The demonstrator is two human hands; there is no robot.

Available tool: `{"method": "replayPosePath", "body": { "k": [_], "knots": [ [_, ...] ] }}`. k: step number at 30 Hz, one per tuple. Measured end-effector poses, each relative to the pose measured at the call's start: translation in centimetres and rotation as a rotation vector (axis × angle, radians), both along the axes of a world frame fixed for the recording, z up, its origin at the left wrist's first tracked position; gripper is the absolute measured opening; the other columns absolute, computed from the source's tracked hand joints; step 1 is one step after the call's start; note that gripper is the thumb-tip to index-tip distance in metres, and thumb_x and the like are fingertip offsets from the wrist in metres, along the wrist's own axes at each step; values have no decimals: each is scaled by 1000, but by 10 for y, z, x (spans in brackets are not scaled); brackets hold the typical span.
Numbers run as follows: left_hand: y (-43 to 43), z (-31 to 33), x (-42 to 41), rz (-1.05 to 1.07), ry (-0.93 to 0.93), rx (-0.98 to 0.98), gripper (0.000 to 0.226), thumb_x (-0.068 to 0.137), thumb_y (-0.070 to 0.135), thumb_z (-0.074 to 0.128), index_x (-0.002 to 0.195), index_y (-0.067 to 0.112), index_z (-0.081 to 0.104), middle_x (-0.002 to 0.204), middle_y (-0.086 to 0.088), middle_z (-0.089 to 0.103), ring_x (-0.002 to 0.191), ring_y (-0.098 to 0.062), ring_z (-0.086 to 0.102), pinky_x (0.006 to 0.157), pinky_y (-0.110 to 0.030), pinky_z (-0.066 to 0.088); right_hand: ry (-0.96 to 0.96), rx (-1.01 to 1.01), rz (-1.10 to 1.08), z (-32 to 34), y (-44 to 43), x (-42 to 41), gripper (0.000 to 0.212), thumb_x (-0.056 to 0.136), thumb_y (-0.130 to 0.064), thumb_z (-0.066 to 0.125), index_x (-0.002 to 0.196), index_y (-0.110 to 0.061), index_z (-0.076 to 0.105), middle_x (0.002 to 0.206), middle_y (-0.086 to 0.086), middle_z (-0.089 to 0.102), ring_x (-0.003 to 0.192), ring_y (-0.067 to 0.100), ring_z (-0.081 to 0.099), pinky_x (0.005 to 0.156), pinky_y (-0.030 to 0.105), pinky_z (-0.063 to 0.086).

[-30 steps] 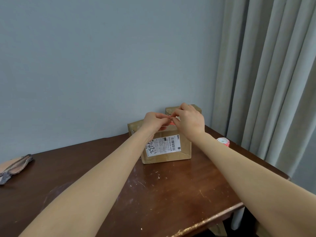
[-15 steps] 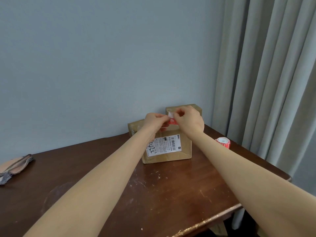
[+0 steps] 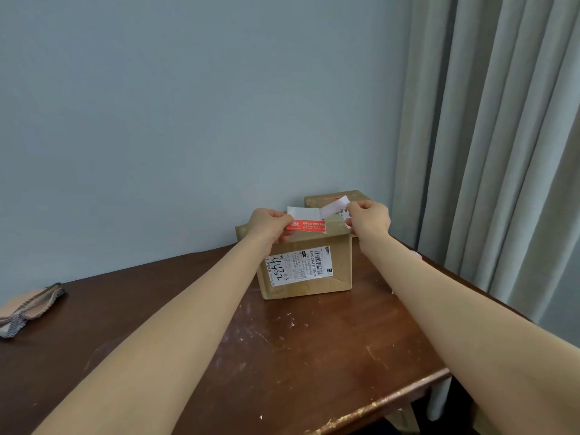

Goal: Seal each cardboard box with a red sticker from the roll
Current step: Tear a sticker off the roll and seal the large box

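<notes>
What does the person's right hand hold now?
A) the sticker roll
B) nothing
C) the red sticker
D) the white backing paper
D: the right hand pinches the white backing paper, partly peeled from the red sticker, whose left end the left hand holds above the front cardboard box.

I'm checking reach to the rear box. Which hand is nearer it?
Right. The right hand, pinching white backing paper, is just in front of the rear box; the left hand, holding the red sticker, sits farther left, above the front box.
</notes>
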State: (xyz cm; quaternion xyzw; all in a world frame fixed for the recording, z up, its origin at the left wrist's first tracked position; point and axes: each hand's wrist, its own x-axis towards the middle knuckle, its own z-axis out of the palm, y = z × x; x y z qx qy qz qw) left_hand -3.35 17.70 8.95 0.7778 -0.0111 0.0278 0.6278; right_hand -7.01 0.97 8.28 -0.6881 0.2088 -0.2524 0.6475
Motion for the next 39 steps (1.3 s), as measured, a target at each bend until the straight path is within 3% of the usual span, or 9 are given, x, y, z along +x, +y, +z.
{"method": "replayPosePath", "body": {
  "k": [4, 9, 14, 19, 22, 27, 33, 36, 39],
  "knots": [
    [6, 0, -6, 14, -1, 69, 3, 87, 6, 64, 89, 6, 63, 74, -7, 65, 57, -11, 60, 45, -19, 45, -43, 171, -37, 4, -1, -9, 10, 95, -10, 51, 89, -9, 59, 63, 2, 58, 54, 13, 60, 66, 29, 57],
    [13, -7, -20, -68, 76, 229, 9, 83, 4, 67, 92, 3, 65, 65, -5, 57, 50, -8, 44, 37, -16, 31, -82, 290, -143, 10, -6, -20, 13, 96, -11, 44, 94, -7, 57, 62, 3, 57, 51, 12, 59, 63, 27, 56],
    [7, -26, -44, -276, 257, 307, 21, 81, -2, 69, 101, -2, 64, 74, -12, 68, 42, -4, 55, 37, -12, 42, -41, 130, -156, 5, -3, -29, 16, 93, -20, 47, 95, -12, 60, 94, 9, 66, 74, 22, 57, 63, 29, 46],
    [-4, -53, -56, -331, 379, 408, 19, 84, 2, 68, 102, -2, 63, 80, -14, 70, 46, -5, 63, 39, -13, 46, -11, 42, -78, -2, 1, -36, 12, 93, -23, 50, 85, -16, 56, 69, -5, 49, 63, 14, 45, 57, 24, 36],
    [-8, -59, -59, -352, 409, 486, 18, 86, 3, 65, 103, -4, 61, 88, -17, 72, 50, -7, 66, 41, -14, 49, -4, -9, -43, -1, 1, -38, 25, 92, -21, 50, 67, -22, 47, 66, -5, 47, 57, 10, 39, 52, 23, 32],
    [-7, -48, -63, -386, 365, 663, 30, 92, 12, 60, 117, -4, 55, 109, -20, 68, 63, -19, 68, 55, -21, 55, -10, -68, -16, 3, 2, -42, 26, 90, -19, 50, 65, -22, 47, 66, -5, 49, 57, 10, 40, 52, 24, 32],
    [-12, 11, -55, -216, -21, 249, 9, 87, 10, 64, 89, 3, 70, 82, -10, 72, 53, -13, 58, 41, -19, 45, -45, -282, -11, 9, 11, -41, 10, 88, -24, 54, 81, -23, 61, 80, -6, 63, 73, 15, 56, 65, 27, 42],
    [-19, 39, -54, -127, -87, 22, 6, 81, 11, 68, 85, 6, 70, 74, -5, 67, 48, -10, 51, 39, -16, 40, -79, -429, -57, 14, 18, -39, 8, 86, -26, 54, 84, -25, 62, 84, -8, 64, 75, 15, 57, 65, 26, 38],
    [-23, 53, -54, -112, -65, 1, 15, 81, 12, 68, 92, 3, 71, 70, -3, 65, 46, -9, 49, 37, -13, 37, -126, -548, -88, 18, 21, -34, 10, 87, -28, 56, 85, -25, 64, 90, -8, 65, 76, 15, 58, 65, 26, 37]
  ]
}}
